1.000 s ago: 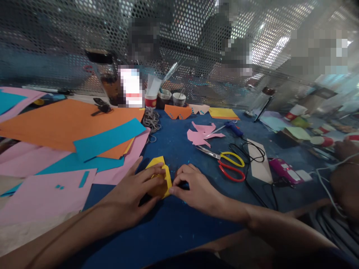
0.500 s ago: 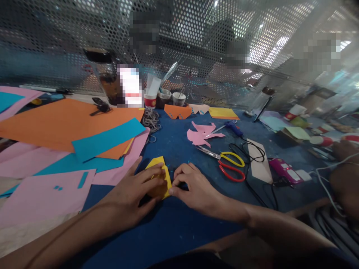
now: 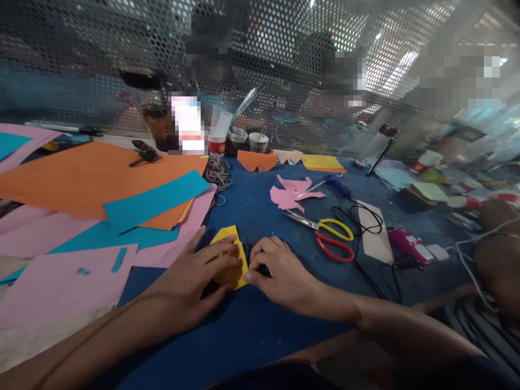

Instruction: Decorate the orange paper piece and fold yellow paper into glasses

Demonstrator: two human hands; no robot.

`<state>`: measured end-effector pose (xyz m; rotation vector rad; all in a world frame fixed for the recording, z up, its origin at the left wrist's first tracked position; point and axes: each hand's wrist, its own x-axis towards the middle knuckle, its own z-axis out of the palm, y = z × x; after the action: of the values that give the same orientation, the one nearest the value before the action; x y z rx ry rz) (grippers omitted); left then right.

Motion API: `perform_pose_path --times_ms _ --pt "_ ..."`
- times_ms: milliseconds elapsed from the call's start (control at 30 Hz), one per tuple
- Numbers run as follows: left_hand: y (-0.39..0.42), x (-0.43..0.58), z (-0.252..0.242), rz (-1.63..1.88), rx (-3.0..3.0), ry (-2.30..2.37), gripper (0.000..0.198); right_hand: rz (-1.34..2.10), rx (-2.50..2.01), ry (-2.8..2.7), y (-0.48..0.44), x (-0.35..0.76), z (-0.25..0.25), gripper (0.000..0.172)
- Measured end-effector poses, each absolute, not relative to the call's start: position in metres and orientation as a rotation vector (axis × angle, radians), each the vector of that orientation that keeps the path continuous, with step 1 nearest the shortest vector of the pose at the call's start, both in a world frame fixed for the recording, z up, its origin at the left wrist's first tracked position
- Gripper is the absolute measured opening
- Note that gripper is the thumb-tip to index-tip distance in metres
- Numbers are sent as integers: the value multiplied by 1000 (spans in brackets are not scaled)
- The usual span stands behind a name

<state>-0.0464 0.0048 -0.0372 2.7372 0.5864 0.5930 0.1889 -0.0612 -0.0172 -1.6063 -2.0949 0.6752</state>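
Observation:
A small piece of folded yellow paper lies on the blue table, partly covered by my left hand. The fingers of that hand are stretched out and spread, pressing the paper down. At the paper's right edge, my right hand has its fingers curled and its thumb on the lower right corner, pinching there. What lies inside the curled fingers is mostly hidden. Beyond my right hand rest scissors with one yellow and one red handle. A pink paper cutout lies behind them.
Orange paper, blue strips and pink sheets cover the left side. Grey yarn and cups stand at the back. A glue gun, black cable and purple device lie right, near another person's arm.
My hands and the yellow paper look almost the same. The view has shifted very slightly; at the right edge the other person's arm has moved a little.

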Motion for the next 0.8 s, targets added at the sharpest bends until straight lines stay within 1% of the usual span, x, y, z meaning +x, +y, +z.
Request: perform_pose_path --times_ms 167,400,600,800 --pt "4 -47 -36 541 2712 617 42 698 -1608 -2084 -60 189 -16 17" --pt "3 -47 -40 627 2719 621 42 713 -1616 -2079 -59 188 -16 17" --pt "2 -47 -38 624 2738 591 54 731 -1635 -2094 -56 189 -15 18" --pt "5 -46 -34 577 2754 606 53 765 -1651 -2106 -52 188 -12 15"
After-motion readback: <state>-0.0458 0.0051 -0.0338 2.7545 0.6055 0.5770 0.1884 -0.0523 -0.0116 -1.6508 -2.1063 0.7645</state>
